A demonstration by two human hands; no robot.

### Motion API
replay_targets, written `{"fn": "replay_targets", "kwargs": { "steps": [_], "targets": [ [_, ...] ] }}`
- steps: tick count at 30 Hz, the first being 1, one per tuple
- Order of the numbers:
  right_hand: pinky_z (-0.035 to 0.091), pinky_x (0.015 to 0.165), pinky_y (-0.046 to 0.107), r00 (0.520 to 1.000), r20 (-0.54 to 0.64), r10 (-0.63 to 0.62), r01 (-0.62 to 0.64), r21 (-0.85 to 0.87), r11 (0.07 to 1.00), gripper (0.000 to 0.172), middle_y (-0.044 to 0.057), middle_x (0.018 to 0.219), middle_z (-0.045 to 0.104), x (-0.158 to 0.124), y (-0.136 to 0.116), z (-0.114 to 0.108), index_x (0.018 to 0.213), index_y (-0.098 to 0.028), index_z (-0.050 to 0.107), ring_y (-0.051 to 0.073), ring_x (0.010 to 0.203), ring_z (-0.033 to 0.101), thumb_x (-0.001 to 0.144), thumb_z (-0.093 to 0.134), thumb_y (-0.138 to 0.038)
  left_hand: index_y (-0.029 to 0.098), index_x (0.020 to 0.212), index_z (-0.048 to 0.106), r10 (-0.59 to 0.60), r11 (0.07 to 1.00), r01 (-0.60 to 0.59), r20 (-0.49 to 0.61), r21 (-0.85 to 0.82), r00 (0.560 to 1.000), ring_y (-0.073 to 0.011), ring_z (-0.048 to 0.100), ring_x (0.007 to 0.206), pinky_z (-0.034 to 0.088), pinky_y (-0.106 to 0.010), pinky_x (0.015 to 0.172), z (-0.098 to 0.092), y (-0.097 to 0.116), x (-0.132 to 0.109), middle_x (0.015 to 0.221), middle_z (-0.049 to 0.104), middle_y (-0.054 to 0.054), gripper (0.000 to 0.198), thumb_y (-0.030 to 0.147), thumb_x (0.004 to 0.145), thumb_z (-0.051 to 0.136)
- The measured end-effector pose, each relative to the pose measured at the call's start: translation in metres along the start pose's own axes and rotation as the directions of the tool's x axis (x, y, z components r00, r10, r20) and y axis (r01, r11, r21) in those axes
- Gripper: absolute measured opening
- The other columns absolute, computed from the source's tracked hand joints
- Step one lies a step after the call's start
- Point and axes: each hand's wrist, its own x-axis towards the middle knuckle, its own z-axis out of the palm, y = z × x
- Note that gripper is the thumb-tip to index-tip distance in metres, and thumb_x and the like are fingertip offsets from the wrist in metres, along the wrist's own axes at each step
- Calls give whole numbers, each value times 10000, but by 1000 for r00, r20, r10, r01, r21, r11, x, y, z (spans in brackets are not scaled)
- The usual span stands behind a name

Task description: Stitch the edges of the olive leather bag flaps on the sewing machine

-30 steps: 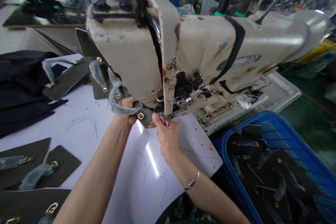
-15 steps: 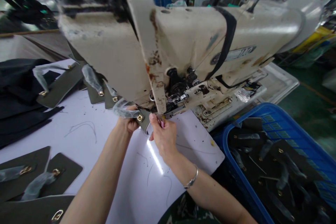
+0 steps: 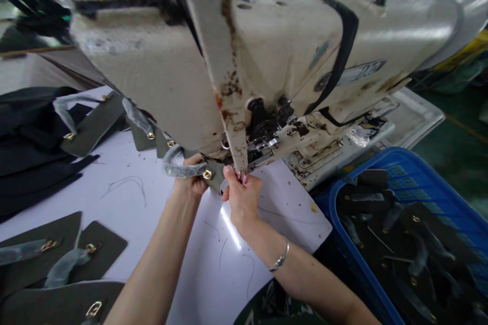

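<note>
An olive bag panel (image 3: 214,172) with a gold buckle and a plastic-wrapped handle (image 3: 183,169) lies under the head of a sewing machine (image 3: 282,45). My left hand (image 3: 193,181) grips this panel from the left, fingers partly hidden beneath it and the handle. Against the panel's right edge, just below the machine's rusty guard bar (image 3: 235,137), my right hand (image 3: 243,194) is closed with thumb and fingers together. A small pink thing (image 3: 242,177) shows between its fingers; its kind cannot be made out. The needle area is mostly hidden.
More olive panels (image 3: 101,249) with wrapped handles lie on the white tabletop (image 3: 152,233), left and behind. Dark fabric (image 3: 34,137) is heaped at the far left. A blue plastic basket (image 3: 335,208) full of similar pieces stands at the right. Loose threads are scattered about.
The view has shifted slightly, so machine and table appear a little displaced. Both hands stay at the panel by the guard bar, in nearly the same grip.
</note>
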Motion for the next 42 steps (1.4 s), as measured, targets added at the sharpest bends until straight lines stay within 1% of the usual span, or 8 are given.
{"fn": "replay_targets", "kwargs": {
  "steps": [4, 9, 11, 15, 21, 27, 33, 42],
  "targets": [
    [319, 417, 224, 997, 37, 73, -76, 85, 993, 493, -54, 391, 449, -1, -3, 1, 530, -195, 504, 92, 373, 414, 848, 674, -531, 171, 1048, 736, 11, 1000, -11, -2, -27, 1000, -363, 706, 1104, 645, -474, 841, -1, -1, 3, 993, 789, -109, 289, 146, 799, 592],
    [300, 403, 230, 993, 17, 120, -122, 121, 985, 531, -53, 395, 435, -1, -6, 1, 531, -208, 438, 88, 367, 399, 845, 665, -572, 198, 1060, 725, -104, 984, 105, 16, -143, 994, -359, 720, 1076, 655, -454, 804, -5, -6, 12, 993, 788, -101, 279, 152, 809, 611],
    [294, 400, 232, 992, 16, 129, -130, 147, 981, 517, -56, 402, 433, -1, -10, 1, 533, -211, 430, 87, 369, 395, 833, 684, -547, 224, 1071, 720, -117, 981, 118, 18, -152, 993, -349, 724, 1072, 655, -457, 805, -7, -7, 14, 991, 791, -89, 283, 164, 817, 610],
    [282, 393, 232, 992, 6, 127, -125, 224, 967, 454, -62, 423, 431, -2, -17, 2, 543, -211, 428, 86, 370, 394, 795, 726, -443, 242, 1095, 710, -117, 981, 120, 26, -150, 993, -339, 732, 1055, 651, -473, 819, -11, -11, 15, 1007, 793, -82, 320, 146, 810, 602],
    [298, 405, 232, 997, -43, 60, -51, 189, 981, 438, -46, 417, 456, 0, -16, 3, 523, -196, 466, 89, 373, 405, 788, 731, -422, 209, 1102, 700, -118, 975, 124, 44, -185, 992, -358, 733, 1037, 645, -502, 798, -14, -14, 18, 1003, 793, -118, 327, 132, 826, 543],
    [281, 384, 226, 996, -34, 82, -73, 205, 976, 406, -44, 409, 455, -1, -20, 2, 522, -183, 508, 89, 363, 396, 759, 746, -411, 180, 1086, 701, -116, 973, 129, 79, -192, 990, -358, 738, 1028, 644, -487, 815, -12, -14, 19, 980, 792, -139, 329, 106, 804, 549],
    [265, 355, 214, 992, -11, 125, -119, 251, 961, 368, -51, 434, 468, 1, -22, 1, 547, -175, 526, 75, 350, 394, 724, 763, -394, 230, 1091, 696, -90, 975, 101, 61, -196, 994, -342, 749, 1005, 642, -500, 824, -14, -15, 19, 985, 798, -101, 352, 112, 775, 594],
    [259, 340, 209, 990, 3, 138, -133, 272, 953, 364, -39, 512, 530, 0, -29, -1, 559, -164, 523, 56, 344, 405, 703, 777, -381, 160, 904, 706, -51, 974, 56, 27, -222, 998, -323, 764, 941, 649, -427, 827, -15, -16, 12, 851, 793, -115, 172, 91, 767, 628]
  ]
}}
